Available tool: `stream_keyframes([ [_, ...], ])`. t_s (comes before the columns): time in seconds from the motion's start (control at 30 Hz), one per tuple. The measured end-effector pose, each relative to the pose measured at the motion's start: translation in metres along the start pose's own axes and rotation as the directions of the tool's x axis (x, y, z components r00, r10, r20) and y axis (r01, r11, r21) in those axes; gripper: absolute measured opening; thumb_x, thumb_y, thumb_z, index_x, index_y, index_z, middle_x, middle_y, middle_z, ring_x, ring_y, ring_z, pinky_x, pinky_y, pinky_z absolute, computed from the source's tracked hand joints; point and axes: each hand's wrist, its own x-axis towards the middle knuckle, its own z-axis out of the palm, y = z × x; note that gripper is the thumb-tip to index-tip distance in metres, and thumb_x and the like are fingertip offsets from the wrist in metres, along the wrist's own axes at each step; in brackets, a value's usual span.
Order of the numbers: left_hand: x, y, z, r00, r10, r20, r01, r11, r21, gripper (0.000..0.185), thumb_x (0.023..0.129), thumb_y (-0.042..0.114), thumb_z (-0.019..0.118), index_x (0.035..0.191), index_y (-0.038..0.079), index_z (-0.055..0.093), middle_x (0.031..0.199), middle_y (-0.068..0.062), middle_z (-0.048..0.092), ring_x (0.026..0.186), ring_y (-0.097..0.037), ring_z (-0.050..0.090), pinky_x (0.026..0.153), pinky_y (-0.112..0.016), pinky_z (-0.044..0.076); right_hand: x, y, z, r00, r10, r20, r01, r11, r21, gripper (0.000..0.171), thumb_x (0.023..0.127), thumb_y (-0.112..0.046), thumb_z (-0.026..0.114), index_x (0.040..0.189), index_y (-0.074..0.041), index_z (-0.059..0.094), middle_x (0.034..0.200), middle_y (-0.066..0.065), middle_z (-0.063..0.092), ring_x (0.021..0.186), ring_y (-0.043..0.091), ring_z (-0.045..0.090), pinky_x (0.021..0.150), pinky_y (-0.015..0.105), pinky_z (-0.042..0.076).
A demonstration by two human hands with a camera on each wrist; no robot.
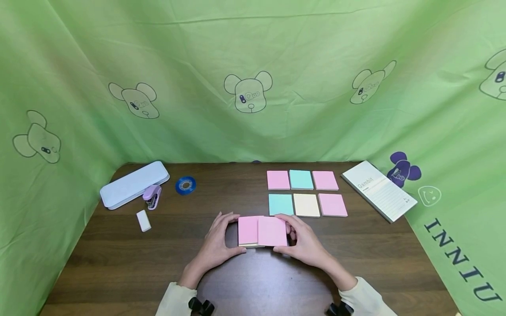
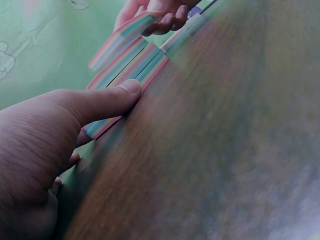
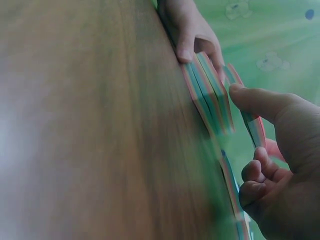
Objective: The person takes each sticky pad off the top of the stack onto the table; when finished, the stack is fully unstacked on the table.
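Two sticky-note pads at the table's (image 1: 118, 263) near middle: a thick stack (image 1: 247, 231) lying flat, left hand (image 1: 216, 245) curled round its left edge, thumb pressing the near side. Right hand (image 1: 306, 243) pinches a thinner pink pad (image 1: 272, 231), seemingly lifted off the stack's right side. Six pads (image 1: 306, 193) in a grid behind; notepad (image 1: 378, 189) farther right; pencil case (image 1: 134, 183), stapler (image 1: 152, 196), tape (image 1: 186, 184), eraser (image 1: 143, 220) far left.

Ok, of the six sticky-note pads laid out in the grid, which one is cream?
The cream pad: middle of the near row, between a teal pad and a pink pad.
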Motion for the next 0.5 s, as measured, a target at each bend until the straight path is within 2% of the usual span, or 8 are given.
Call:
stream_keyframes([
  [0.27,0.000,0.000,0.001,1.000,-0.012,0.004,0.012,1.000,-0.001,0.093,0.077,0.027,0.105,0.155,0.013,0.056,0.159,-0.013,0.058,0.165,-0.046,0.029,0.128,-0.078,0.027,-0.014,0.016,-0.016,0.999,-0.024,-0.025,0.023,0.998,-0.062,0.083,0.074,-0.016,0.105,0.146,-0.012,0.066,0.096,-0.005,0.053,0.077,0.009,0.049,0.065,0.019,0.044],
  [0.5,0.000,0.000,0.000,1.000,-0.016,0.004,0.016,1.000,-0.004,0.093,0.077,0.029,0.105,0.156,0.013,0.056,0.160,-0.013,0.057,0.165,-0.046,0.028,0.128,-0.078,0.027,-0.018,0.023,-0.020,1.000,0.005,-0.003,-0.005,0.985,-0.171,0.084,0.072,-0.022,0.107,0.145,-0.011,0.066,0.095,-0.009,0.051,0.077,0.004,0.046,0.065,0.019,0.041],
])
